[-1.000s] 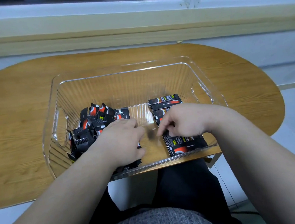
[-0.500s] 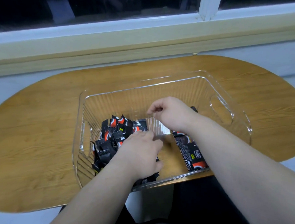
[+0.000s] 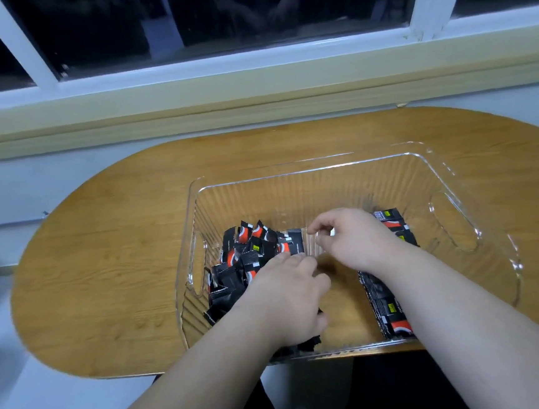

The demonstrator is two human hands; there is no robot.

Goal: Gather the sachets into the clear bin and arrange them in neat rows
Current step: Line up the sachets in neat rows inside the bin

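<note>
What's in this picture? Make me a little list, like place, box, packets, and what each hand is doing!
Place: wooden table below a dark window
Box: clear bin on the table, ribbed walls, handle holes at both ends
Messy packets: loose pile of sachets, black and red, in the bin's left part
Tidy packets: row of sachets lying flat further right, partly under the right forearm
Left hand: left hand rests on the loose pile; its grip is hidden
Right hand: right hand inside the bin, fingers curled; unclear whether it holds a sachet
</note>
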